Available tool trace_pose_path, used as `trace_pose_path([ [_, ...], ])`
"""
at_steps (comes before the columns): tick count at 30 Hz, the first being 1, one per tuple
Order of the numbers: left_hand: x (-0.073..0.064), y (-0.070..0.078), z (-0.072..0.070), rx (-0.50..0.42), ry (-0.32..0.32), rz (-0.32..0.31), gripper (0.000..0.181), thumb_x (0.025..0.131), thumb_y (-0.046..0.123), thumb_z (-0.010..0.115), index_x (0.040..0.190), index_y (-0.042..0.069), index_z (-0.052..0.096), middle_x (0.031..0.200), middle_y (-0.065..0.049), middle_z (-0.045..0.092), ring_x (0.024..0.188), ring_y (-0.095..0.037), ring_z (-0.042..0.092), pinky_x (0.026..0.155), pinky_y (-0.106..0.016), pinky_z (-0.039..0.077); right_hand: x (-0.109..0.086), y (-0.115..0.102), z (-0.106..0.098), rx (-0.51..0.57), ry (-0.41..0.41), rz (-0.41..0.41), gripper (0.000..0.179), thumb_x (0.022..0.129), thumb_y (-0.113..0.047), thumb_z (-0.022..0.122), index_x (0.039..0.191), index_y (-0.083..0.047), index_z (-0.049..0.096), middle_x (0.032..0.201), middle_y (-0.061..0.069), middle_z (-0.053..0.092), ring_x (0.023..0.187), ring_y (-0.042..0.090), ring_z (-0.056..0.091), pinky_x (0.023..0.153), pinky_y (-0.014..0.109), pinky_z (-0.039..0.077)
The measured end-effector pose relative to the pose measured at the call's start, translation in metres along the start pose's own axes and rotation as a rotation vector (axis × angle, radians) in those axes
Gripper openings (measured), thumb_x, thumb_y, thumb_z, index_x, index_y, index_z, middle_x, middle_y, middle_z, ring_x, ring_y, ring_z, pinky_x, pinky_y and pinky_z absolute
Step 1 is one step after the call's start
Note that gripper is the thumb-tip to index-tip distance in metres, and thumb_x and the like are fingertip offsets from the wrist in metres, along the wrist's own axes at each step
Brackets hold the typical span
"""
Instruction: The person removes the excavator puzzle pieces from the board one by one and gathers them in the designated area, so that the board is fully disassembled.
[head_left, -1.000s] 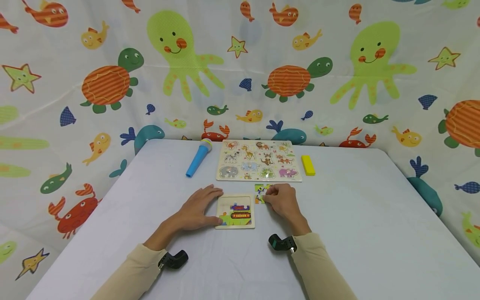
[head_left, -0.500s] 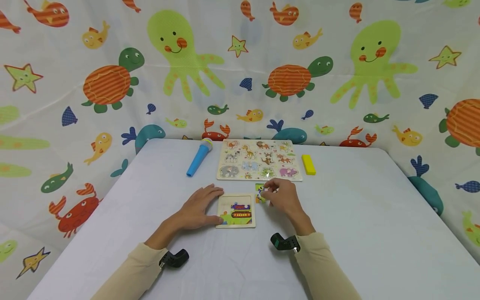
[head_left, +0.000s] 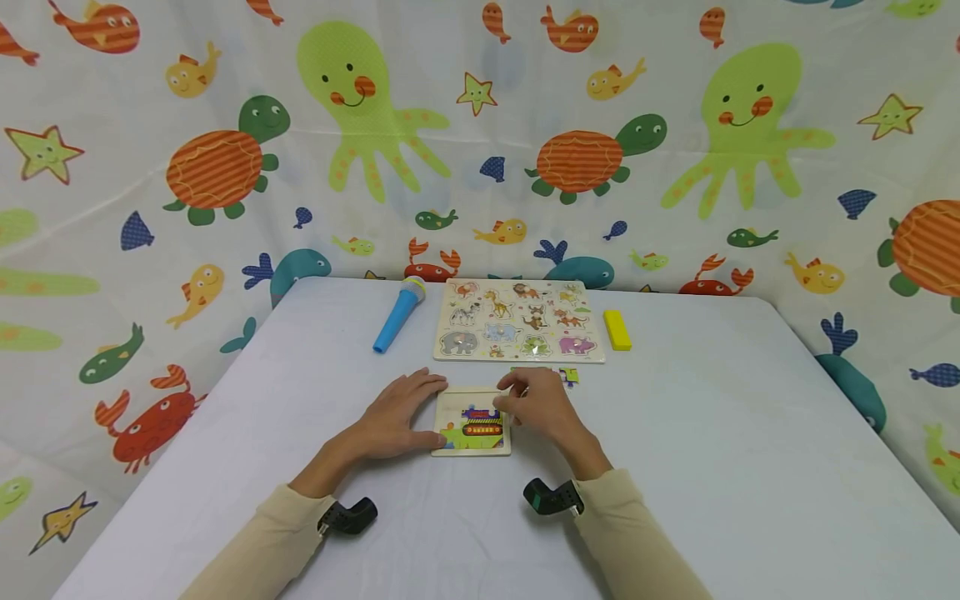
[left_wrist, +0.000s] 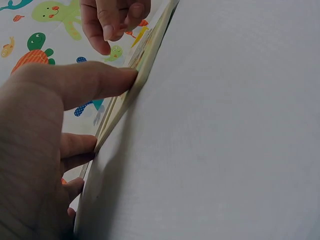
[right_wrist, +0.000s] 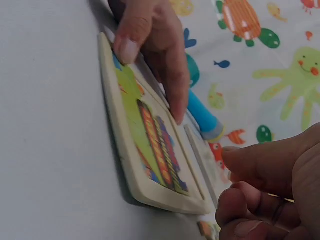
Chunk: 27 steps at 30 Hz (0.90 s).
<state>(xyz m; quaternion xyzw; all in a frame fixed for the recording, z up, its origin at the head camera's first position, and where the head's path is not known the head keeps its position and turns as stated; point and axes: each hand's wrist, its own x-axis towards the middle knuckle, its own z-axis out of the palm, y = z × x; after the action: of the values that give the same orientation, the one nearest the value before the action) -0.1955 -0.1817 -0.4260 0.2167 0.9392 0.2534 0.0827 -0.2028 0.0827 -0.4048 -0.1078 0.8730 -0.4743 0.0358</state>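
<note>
- White-covered counter [head_left: 712,417], sea-animal curtain [head_left: 465,150] behind.
- Puzzle tray [head_left: 472,453] flat mid-counter; digger picture [head_left: 481,425] partly built, upper part bare. Likely light, stiff, smooth; fitted pieces could shift if tipped. Best hold: outer rim, opposite sides.
- Left hand [head_left: 390,422]: fingers spread wide, thumb on near-left rim, others at far-left corner.
- Right hand [head_left: 543,406]: fingers bunched narrow over far-right corner. Can't tell if they hold a piece.
- Loose piece [head_left: 570,377] just past right hand, partly hidden.
- Farther: animal board [head_left: 517,319], toy microphone [head_left: 397,318] left, yellow block [head_left: 617,330] right.
- Left wrist view: tray edge-on, thumb tip on rim. Right wrist view: bare recess beside digger, both hidden there.
</note>
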Motion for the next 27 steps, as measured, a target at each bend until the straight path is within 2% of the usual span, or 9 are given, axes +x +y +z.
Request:
trace_pose_path([
  [4,0.001,0.000,0.000,-0.003,-0.006,0.001,0.083,0.082,0.048,0.074,0.154,0.020,0.044,0.164,-0.005,0.031,0.155,-0.034,0.017,0.123,-0.063,0.014,0.000,-0.002,0.009,-0.052,-0.046,-0.008,0.016,0.088,-0.015,0.078,0.101,-0.006,0.075,0.071,0.003,0.059,0.058,0.015,0.054,0.053,0.026,0.042],
  [9,0.001,-0.002,0.000,0.004,-0.004,0.017,0.082,0.082,0.049,0.074,0.153,0.019,0.044,0.163,-0.005,0.034,0.154,-0.034,0.018,0.122,-0.064,0.016,0.001,-0.004,0.018,-0.120,-0.111,-0.039,0.019,0.088,-0.017,0.077,0.102,-0.005,0.075,0.072,0.000,0.060,0.064,0.013,0.053,0.055,0.026,0.043],
  [15,0.001,-0.004,0.001,0.006,0.009,0.031,0.081,0.082,0.050,0.073,0.153,0.020,0.045,0.163,-0.004,0.034,0.154,-0.034,0.019,0.121,-0.065,0.017,0.000,-0.008,0.024,-0.188,-0.172,-0.033,0.026,0.085,-0.025,0.083,0.101,-0.007,0.075,0.069,0.000,0.057,0.063,0.013,0.050,0.052,0.024,0.038],
  [21,0.001,-0.004,0.002,0.009,0.011,0.022,0.081,0.083,0.049,0.073,0.153,0.021,0.045,0.164,-0.005,0.032,0.154,-0.035,0.019,0.121,-0.066,0.017,0.001,-0.010,0.031,-0.278,-0.170,-0.061,0.028,0.083,-0.029,0.085,0.099,-0.009,0.074,0.070,-0.002,0.057,0.066,0.013,0.050,0.057,0.025,0.040],
  [27,0.002,-0.005,0.003,0.016,0.010,0.013,0.080,0.082,0.049,0.073,0.152,0.022,0.046,0.164,-0.004,0.033,0.154,-0.034,0.019,0.121,-0.065,0.018,0.001,-0.012,0.034,-0.324,-0.163,-0.038,0.030,0.083,-0.029,0.085,0.102,-0.009,0.072,0.075,-0.004,0.059,0.073,0.014,0.052,0.067,0.029,0.044],
])
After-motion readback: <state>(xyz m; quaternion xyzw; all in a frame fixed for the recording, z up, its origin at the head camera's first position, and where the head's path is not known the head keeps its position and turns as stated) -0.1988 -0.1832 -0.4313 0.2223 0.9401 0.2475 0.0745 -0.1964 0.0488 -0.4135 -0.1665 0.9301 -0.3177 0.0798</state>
